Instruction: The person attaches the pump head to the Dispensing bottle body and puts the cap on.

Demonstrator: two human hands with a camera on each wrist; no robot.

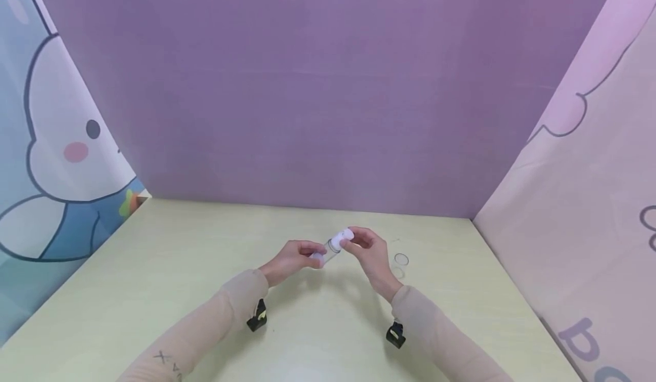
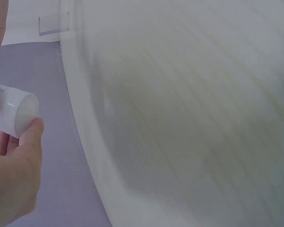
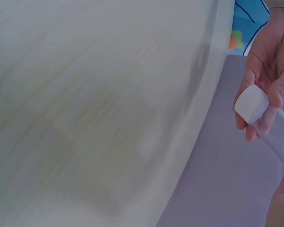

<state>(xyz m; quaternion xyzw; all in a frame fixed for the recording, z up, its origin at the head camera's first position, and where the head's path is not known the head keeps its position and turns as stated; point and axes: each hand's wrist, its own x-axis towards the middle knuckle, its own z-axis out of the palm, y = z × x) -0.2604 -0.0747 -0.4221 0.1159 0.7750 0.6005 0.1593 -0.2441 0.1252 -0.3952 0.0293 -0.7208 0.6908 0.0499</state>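
Note:
Both hands hold a clear cylindrical bottle [image 1: 330,251], tilted with its upper end to the right. My left hand [image 1: 289,261] grips the white lower end piece [image 3: 252,104], thumb on one side and fingers on the other. My right hand [image 1: 373,255] pinches the white upper part [image 1: 342,238] between thumb and fingers. Below that white part, a dark line runs round the bottle. In the left wrist view, a left fingertip touches the rim of the white end piece [image 2: 16,112]. In the right wrist view, the clear wall [image 3: 277,139] runs toward my right hand, mostly out of frame.
On the pale table [image 1: 328,336], a thin dark ring [image 1: 402,259] and a fainter clear ring [image 1: 398,272] lie right of my right hand. A purple backdrop [image 1: 318,97] stands behind the table. Printed panels [image 1: 77,137] flank both sides.

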